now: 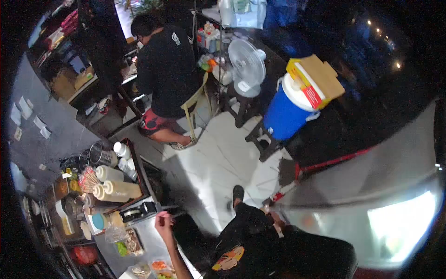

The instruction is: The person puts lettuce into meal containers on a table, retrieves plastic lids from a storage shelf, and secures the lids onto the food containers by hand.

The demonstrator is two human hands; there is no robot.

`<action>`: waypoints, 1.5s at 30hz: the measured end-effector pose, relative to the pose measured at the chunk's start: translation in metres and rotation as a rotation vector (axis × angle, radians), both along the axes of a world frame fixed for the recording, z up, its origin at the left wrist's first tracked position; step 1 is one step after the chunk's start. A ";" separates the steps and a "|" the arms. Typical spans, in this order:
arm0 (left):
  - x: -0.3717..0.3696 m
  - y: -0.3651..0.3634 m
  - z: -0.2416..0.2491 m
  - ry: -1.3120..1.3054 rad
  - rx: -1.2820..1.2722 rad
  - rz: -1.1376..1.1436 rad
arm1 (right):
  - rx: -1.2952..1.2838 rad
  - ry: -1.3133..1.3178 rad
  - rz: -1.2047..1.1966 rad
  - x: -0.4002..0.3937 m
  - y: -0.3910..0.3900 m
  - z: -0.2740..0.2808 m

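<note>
My left hand [165, 222] is over the right edge of the metal counter [151, 235], beside a black tape dispenser [138, 212]; its fingers look loosely curled, and whether they hold anything is too small to tell. My right hand [278, 224] rests by my dark-clothed leg, its fingers partly hidden and blurred. On the counter near my left forearm lie a packed tray of food with green leaves [132, 242] and a container with orange pieces [159, 265]. Squeeze bottles [121, 189] stand behind the dispenser.
A person in a black shirt [167, 69] stands at a shelf beside a wooden chair [197, 104]. A white fan [247, 63] stands at the back, next to a blue cooler [285, 111] with a cardboard box [320, 81] on top. A glass-fronted case [344, 228] is at the right.
</note>
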State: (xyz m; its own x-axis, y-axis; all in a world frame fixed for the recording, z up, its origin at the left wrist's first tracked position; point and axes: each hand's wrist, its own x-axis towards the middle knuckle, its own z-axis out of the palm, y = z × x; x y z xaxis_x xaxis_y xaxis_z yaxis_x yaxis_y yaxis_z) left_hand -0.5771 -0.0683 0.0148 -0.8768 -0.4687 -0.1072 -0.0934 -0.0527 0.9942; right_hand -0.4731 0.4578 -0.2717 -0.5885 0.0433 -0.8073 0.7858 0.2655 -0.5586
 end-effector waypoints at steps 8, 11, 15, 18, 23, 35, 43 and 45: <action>-0.176 0.169 0.002 -0.105 0.107 -0.367 | -0.062 0.066 -0.065 -0.176 0.072 -0.020; -0.235 0.201 0.025 -0.106 0.057 -0.459 | -0.112 0.063 -0.116 -0.231 0.099 -0.033; -0.303 0.207 -0.007 -0.121 0.085 -0.500 | -0.676 -0.114 -0.342 -0.299 0.162 -0.125; -0.370 0.206 -0.029 -0.123 0.076 -0.561 | -1.041 -0.062 -0.407 -0.386 0.142 -0.082; -0.525 0.200 -0.065 -0.068 0.011 -0.721 | -0.274 0.061 -0.492 -0.448 0.107 -0.019; -0.948 0.241 0.044 0.387 -0.276 -0.808 | 0.213 0.017 -0.525 -0.619 0.070 0.048; -1.081 0.289 0.084 0.449 -0.155 -0.701 | 0.208 0.031 -0.441 -0.739 0.138 0.064; -1.150 0.284 0.110 0.655 -0.186 -0.599 | 0.217 0.036 -0.425 -0.760 0.157 0.068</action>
